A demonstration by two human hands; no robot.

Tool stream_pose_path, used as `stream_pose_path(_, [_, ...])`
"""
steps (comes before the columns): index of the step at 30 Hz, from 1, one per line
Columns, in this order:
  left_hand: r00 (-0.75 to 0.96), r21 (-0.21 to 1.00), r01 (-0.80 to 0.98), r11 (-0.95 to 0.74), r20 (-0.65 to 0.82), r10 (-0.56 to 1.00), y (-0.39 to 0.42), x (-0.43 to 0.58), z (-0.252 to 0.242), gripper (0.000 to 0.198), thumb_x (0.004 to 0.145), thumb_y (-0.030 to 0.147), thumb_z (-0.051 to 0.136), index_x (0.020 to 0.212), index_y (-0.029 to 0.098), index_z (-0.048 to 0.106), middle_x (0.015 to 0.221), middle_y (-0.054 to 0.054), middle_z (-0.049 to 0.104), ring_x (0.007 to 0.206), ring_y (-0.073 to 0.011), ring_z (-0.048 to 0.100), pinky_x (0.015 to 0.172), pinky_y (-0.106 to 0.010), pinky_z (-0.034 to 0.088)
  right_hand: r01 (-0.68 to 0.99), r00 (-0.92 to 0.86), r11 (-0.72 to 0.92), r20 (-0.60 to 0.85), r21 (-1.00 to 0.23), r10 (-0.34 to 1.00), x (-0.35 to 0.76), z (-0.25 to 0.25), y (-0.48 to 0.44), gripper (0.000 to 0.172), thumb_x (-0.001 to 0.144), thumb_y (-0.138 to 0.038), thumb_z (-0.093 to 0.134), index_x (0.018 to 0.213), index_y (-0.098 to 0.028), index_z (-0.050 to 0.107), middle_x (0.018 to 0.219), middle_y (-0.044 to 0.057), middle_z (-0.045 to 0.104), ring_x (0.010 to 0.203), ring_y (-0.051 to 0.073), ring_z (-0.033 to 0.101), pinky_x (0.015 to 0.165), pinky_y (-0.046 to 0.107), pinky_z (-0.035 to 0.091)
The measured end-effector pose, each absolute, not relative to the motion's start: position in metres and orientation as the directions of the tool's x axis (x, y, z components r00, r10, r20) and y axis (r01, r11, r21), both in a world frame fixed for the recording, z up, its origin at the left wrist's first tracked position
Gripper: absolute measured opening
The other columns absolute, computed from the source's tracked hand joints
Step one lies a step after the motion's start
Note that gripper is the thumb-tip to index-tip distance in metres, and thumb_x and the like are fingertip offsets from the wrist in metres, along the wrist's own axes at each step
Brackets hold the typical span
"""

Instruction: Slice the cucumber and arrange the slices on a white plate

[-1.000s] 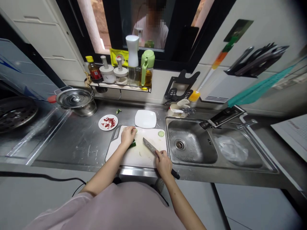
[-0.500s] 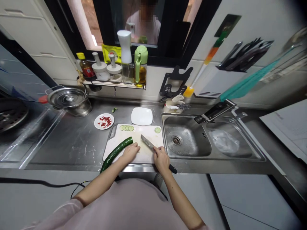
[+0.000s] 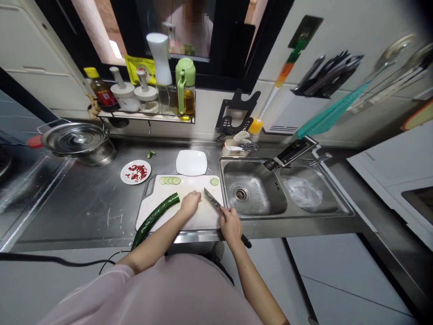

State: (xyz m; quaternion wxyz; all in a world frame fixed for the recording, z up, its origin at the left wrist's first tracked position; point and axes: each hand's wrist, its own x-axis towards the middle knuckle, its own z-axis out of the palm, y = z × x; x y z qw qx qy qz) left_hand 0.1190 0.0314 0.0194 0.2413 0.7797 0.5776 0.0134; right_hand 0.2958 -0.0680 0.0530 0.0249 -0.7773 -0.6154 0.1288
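Observation:
On the white cutting board (image 3: 145, 214) lies a long dark green cucumber (image 3: 154, 219), its cut end pointing up the board and its other end reaching past the front edge. My left hand (image 3: 191, 203) rests over the board right of the cucumber, fingers curled together; what is under the fingertips is hidden. My right hand (image 3: 232, 225) is closed around a kitchen knife (image 3: 213, 200), its blade pointing up and left beside my left fingers. A short row of cucumber slices (image 3: 170, 180) sits along the board's back edge, and a single slice (image 3: 214, 181) at the back right corner.
Behind the board stands a white square plate (image 3: 191, 162); a round plate (image 3: 127, 178) with chopped red pieces is at its left. A lidded pot (image 3: 79, 144) stands farther left. The sink (image 3: 255, 187) borders the right side. Bottles line a shelf (image 3: 149, 118) above.
My left hand has shifted right and slightly up the board, away from the cucumber. The knife in my right hand has moved right as well. The whole view has turned a little.

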Motion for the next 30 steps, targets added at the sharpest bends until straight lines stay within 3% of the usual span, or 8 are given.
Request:
stream_pose_path(8, [0.308, 0.503, 0.848, -0.169, -0.207, 0.929, 0.085, 0.167, 0.023, 0.028, 0.094, 0.021, 0.043, 0.102, 0.018, 0.069, 0.107, -0.012, 0.066, 0.103, -0.0227, 0.06, 0.089, -0.032, 0.043, 0.914, 0.305, -0.33, -0.137, -0.235, 0.943, 0.313, 0.053, -0.075, 0.036, 0.094, -0.024, 0.048, 0.126, -0.029, 0.063, 0.111, 0.004, 0.055, 0.081, 0.012, 0.057, 0.068, 0.024, 0.036])
stream_pose_path(14, [0.24, 0.632, 0.763, -0.137, -0.081, 0.967, 0.058, 0.131, 0.04, 0.031, 0.093, 0.025, 0.046, 0.117, 0.023, 0.066, 0.113, -0.006, 0.068, 0.106, -0.0203, 0.059, 0.093, -0.031, 0.042, 0.887, 0.27, -0.28, -0.079, -0.367, 0.96, 0.314, 0.044, -0.072, 0.032, 0.094, -0.027, 0.041, 0.109, -0.015, 0.066, 0.098, 0.009, 0.062, 0.084, 0.017, 0.057, 0.071, 0.025, 0.037])
stream_pose_path(17, [0.214, 0.605, 0.78, -0.16, -0.018, 0.977, 0.025, 0.09, 0.047, 0.029, 0.093, 0.033, 0.048, 0.11, 0.024, 0.069, 0.112, -0.006, 0.068, 0.107, -0.0211, 0.058, 0.097, -0.034, 0.04, 0.843, 0.204, -0.228, -0.103, -0.487, 0.974, 0.299, 0.038, -0.063, 0.03, 0.093, -0.03, 0.038, 0.096, -0.014, 0.064, 0.083, 0.008, 0.064, 0.078, 0.019, 0.057, 0.068, 0.025, 0.037])
stream_pose_path(21, [0.062, 0.543, 0.835, -0.089, 0.068, 0.996, -0.006, 0.031, 0.043, 0.027, 0.093, 0.035, 0.047, 0.106, 0.026, 0.07, 0.112, -0.006, 0.067, 0.11, -0.0225, 0.056, 0.101, -0.037, 0.038, 0.784, 0.099, -0.186, -0.176, -0.593, 0.979, 0.267, 0.038, -0.05, 0.029, 0.093, -0.033, 0.036, 0.093, -0.017, 0.06, 0.074, 0.004, 0.065, 0.068, 0.018, 0.057, 0.062, 0.024, 0.034])
stream_pose_path(24, [0.025, 0.531, 0.845, -0.06, 0.074, 0.997, -0.014, 0.001, 0.036, 0.027, 0.092, 0.033, 0.048, 0.108, 0.026, 0.069, 0.114, -0.007, 0.065, 0.109, -0.0223, 0.056, 0.1, -0.035, 0.04, 0.79, 0.045, -0.172, -0.225, -0.588, 0.973, 0.245, 0.043, -0.042, 0.026, 0.093, -0.031, 0.037, 0.095, -0.016, 0.058, 0.075, 0.005, 0.066, 0.07, 0.018, 0.058, 0.062, 0.023, 0.033])
stream_pose_path(30, [0.138, 0.538, 0.835, -0.115, -0.003, 0.99, -0.01, -0.009, 0.031, 0.041, 0.089, 0.036, 0.053, 0.129, 0.026, 0.057, 0.125, -0.007, 0.06, 0.113, -0.0216, 0.056, 0.1, -0.032, 0.043, 0.85, -0.04, -0.129, -0.307, -0.51, 0.951, 0.221, 0.053, -0.035, 0.022, 0.095, -0.024, 0.04, 0.1, -0.015, 0.059, 0.081, 0.007, 0.068, 0.076, 0.018, 0.061, 0.064, 0.023, 0.031])
